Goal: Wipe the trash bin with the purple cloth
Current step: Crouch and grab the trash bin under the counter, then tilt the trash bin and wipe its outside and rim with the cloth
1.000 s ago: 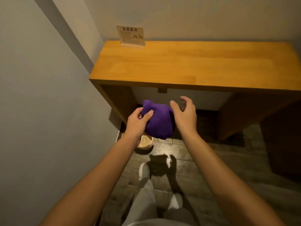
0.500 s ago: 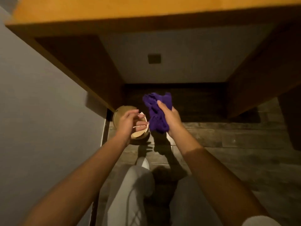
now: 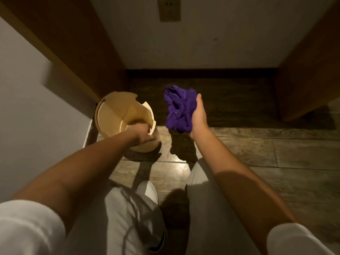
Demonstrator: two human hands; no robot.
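Observation:
A small round beige trash bin (image 3: 117,111) stands on the wooden floor beside the desk's left leg, its notched rim facing up. My left hand (image 3: 142,134) grips the near edge of its rim, fingers inside. My right hand (image 3: 199,116) holds the crumpled purple cloth (image 3: 179,109) in the air just right of the bin, apart from it.
The wooden desk's left side panel (image 3: 73,52) rises right behind the bin and the right panel (image 3: 309,70) stands at the far right. A wall socket (image 3: 169,9) sits on the back wall. A grey wall (image 3: 27,107) runs along the left. My knees and a white shoe (image 3: 148,190) are below.
The view has dropped lower, under the desk. My left hand let go of the cloth and closed on the bin's rim. My right hand took the cloth and holds it to the right.

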